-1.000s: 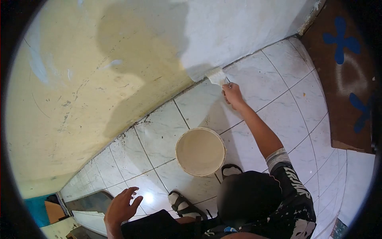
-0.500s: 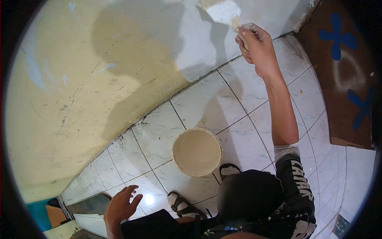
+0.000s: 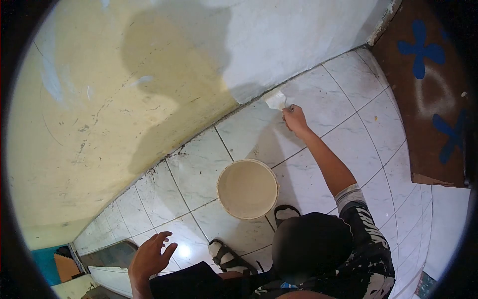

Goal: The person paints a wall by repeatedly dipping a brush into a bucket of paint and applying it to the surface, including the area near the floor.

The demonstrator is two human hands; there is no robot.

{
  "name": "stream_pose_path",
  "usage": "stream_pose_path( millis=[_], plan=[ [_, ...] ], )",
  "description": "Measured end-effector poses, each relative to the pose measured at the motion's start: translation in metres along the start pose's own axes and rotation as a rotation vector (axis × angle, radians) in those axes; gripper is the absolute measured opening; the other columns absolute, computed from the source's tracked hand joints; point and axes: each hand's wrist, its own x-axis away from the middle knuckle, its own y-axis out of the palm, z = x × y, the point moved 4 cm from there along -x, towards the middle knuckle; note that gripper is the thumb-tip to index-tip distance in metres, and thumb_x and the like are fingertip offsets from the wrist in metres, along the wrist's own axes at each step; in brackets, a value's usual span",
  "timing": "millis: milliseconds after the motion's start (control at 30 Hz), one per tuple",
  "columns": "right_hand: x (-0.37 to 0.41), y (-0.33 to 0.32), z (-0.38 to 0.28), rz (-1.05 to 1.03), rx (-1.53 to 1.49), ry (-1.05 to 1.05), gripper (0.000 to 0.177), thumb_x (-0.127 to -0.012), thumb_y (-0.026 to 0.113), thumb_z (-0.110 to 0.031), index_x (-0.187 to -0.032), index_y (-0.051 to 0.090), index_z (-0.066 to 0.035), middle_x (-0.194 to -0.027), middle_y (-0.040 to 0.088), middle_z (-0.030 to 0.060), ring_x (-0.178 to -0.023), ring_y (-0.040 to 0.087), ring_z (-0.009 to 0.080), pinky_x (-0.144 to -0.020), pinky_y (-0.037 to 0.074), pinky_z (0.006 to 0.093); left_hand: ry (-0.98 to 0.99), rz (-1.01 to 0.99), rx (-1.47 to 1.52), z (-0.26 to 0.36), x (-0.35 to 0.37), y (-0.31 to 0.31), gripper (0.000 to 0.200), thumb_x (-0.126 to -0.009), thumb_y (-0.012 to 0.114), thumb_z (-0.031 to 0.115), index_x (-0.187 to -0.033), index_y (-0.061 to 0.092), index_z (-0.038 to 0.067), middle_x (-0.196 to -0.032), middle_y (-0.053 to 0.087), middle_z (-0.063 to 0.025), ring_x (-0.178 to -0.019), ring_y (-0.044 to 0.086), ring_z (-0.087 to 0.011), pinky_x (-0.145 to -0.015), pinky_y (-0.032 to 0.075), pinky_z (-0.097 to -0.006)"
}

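Observation:
My right hand (image 3: pixel 296 119) is wrapped round the handle of a paintbrush (image 3: pixel 275 100), whose wide head is coated in white. The brush shows low by the foot of the wall (image 3: pixel 279 40), over the floor tiles in this view. Fresh white covers the wall's right part; the left part is yellow with white smears. Between my feet and the wall stands a pale round bucket (image 3: pixel 247 189), its inside cream-coloured. My left hand (image 3: pixel 152 254) hangs at the lower left with fingers apart and nothing in them.
White marbled tiles (image 3: pixel 199 174) cover the floor, with dirt along the wall's base. A brown panel (image 3: pixel 423 99) with blue painted shapes stands at the right. My sandalled foot (image 3: pixel 226 254) is below the bucket. Teal and orange items (image 3: pixel 64 266) sit at the far lower left.
My right hand has brought the paintbrush down from the white wall area to the wall's base, closer to the bucket. The left hand and bucket are nearly unmoved.

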Motion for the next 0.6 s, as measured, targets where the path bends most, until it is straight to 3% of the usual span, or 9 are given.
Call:
stream_pose_path(
  millis=[200,300,333,367,433,600],
  plan=[
    [-0.012,0.028,-0.056,-0.031,0.074,-0.099,0.019,-0.098,0.059,-0.019,-0.092,0.056,-0.001,-0.068,0.057,0.004,-0.045,0.044,0.0092,-0.036,0.028,0.0286,0.031,0.02,0.004,0.0,0.003,0.001,0.045,-0.1,0.062,0.037,-0.132,0.06,0.005,-0.118,0.071,-0.019,-0.105,0.07,-0.0325,-0.089,0.055,-0.041],
    [0.036,0.014,-0.133,-0.054,-0.076,-0.155,0.016,-0.099,0.058,-0.018,-0.091,0.055,-0.004,-0.068,0.055,0.0018,-0.045,0.041,0.0069,-0.037,0.026,0.0266,0.048,0.025,-0.007,-0.003,0.003,0.0,0.045,-0.1,0.062,0.037,-0.132,0.061,0.005,-0.118,0.071,-0.0193,-0.105,0.071,-0.0323,-0.089,0.055,-0.0409],
    [0.053,0.008,-0.152,-0.085,-0.185,-0.21,0.018,-0.099,0.059,-0.018,-0.088,0.056,-0.003,-0.067,0.056,0.0019,-0.048,0.044,0.008,-0.04,0.031,0.0272,0.033,0.02,0.012,-0.004,0.003,0.0,0.045,-0.1,0.062,0.037,-0.132,0.061,0.005,-0.118,0.071,-0.0194,-0.105,0.071,-0.0322,-0.089,0.055,-0.041],
    [0.068,0.003,-0.166,-0.114,-0.291,-0.262,0.02,-0.099,0.059,-0.019,-0.086,0.056,-0.003,-0.067,0.057,0.0019,-0.05,0.047,0.009,-0.044,0.035,0.0279,0.018,0.012,0.031,-0.005,0.002,0.001,0.046,-0.1,0.062,0.037,-0.132,0.061,0.004,-0.118,0.071,-0.0194,-0.105,0.071,-0.0322,-0.089,0.055,-0.041],
    [0.089,0.003,-0.185,-0.107,-0.316,-0.303,0.02,-0.099,0.059,-0.018,-0.086,0.055,-0.004,-0.066,0.056,0.0009,-0.05,0.045,0.0074,-0.043,0.033,0.0269,0.008,0.003,0.03,-0.004,-0.002,0.001,0.046,-0.099,0.063,0.037,-0.132,0.06,0.004,-0.118,0.071,-0.0192,-0.104,0.071,-0.0321,-0.089,0.055,-0.041],
    [0.065,0.045,-0.132,-0.123,-0.459,-0.431,0.018,-0.1,0.062,-0.018,-0.091,0.054,-0.004,-0.067,0.054,-0.0003,-0.051,0.044,0.0055,-0.044,0.032,0.025,-0.006,0.01,0.003,0.002,-0.006,-0.005,0.047,-0.099,0.063,0.037,-0.132,0.06,0.004,-0.118,0.071,-0.0189,-0.104,0.07,-0.032,-0.089,0.055,-0.0409]
  ],
)
